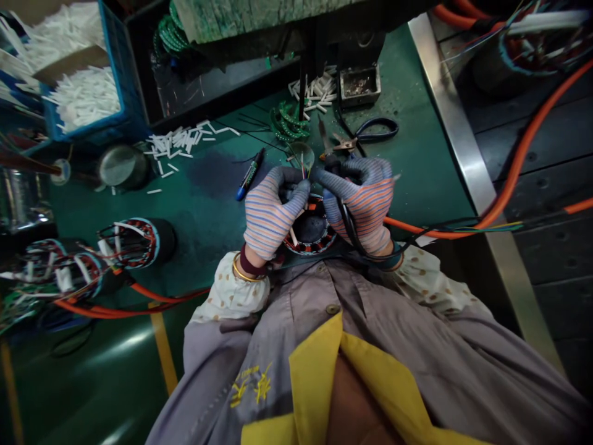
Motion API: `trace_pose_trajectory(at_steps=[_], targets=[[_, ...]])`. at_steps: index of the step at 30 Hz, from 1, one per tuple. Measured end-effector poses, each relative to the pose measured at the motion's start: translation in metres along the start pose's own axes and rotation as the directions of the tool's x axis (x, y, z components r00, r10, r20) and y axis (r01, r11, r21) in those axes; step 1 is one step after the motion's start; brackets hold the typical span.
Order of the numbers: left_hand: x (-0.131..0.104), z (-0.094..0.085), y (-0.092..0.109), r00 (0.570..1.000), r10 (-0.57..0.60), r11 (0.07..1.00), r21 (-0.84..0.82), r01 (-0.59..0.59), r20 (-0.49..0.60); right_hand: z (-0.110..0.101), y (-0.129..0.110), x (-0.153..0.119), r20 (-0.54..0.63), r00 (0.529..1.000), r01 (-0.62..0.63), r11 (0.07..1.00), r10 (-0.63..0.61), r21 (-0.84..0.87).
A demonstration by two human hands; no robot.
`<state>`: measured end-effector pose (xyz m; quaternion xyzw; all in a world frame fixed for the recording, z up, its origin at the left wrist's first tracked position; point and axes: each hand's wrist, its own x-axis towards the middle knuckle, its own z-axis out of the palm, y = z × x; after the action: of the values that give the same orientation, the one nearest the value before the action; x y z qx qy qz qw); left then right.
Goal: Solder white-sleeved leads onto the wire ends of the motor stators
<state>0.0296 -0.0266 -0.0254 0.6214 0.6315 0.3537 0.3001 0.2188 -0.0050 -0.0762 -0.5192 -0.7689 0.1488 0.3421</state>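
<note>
A ring-shaped motor stator (309,247) with wound coils sits on the bench in front of me, partly covered by my hands. My left hand (273,213), in a striped glove, pinches thin coloured wires (306,172) above the stator's far rim. My right hand (364,201), gloved alike, is closed round a thick black cable (348,225), and its fingertips come close to the same wires. The cable's upper end is dark and unclear. A blue marker (251,174) lies just left of my left hand. Beyond my right hand are black-handled scissors (377,130).
White sleeve pieces (180,141) lie scattered at the back left, beside a blue crate (132,105) full of them. More stators (139,242) stand at left. Green sleeving (290,123) and a small metal tray (359,86) are at the back. Orange cable (509,179) crosses the metal edge.
</note>
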Motion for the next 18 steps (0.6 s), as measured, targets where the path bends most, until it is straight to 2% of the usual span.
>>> trace_pose_trajectory(at_steps=[3,6,8,11,13,16,18], targets=[[0.0,-0.004,0.001,1.0,-0.008,1.0,-0.018,0.008,0.028,0.007,0.002,-0.003,-0.039,0.999,-0.009,1.0,0.009,0.002],[0.0,-0.002,0.001,1.0,-0.005,1.0,0.014,0.005,0.008,0.011,0.001,-0.003,-0.083,0.996,0.021,0.999,-0.025,-0.045],[-0.001,0.001,0.0,1.0,-0.004,1.0,0.028,0.004,-0.01,0.008,-0.002,-0.001,-0.064,0.997,0.047,0.997,-0.051,-0.058],[-0.002,0.004,0.001,1.0,-0.004,1.0,-0.005,0.004,-0.028,0.001,-0.006,0.005,-0.06,0.992,0.109,0.994,-0.109,0.005],[-0.002,0.003,0.001,1.0,-0.007,0.999,-0.048,0.006,-0.021,0.0,-0.008,0.009,-0.106,0.986,0.135,0.989,-0.129,0.055],[0.0,0.0,0.0,0.999,-0.002,0.998,-0.067,-0.001,-0.04,0.009,-0.004,0.013,-0.135,0.979,0.156,0.987,-0.15,0.035],[0.003,-0.001,-0.002,0.994,0.032,0.999,-0.016,-0.034,-0.105,0.018,0.003,0.009,-0.195,0.97,0.153,0.988,-0.148,0.009]])
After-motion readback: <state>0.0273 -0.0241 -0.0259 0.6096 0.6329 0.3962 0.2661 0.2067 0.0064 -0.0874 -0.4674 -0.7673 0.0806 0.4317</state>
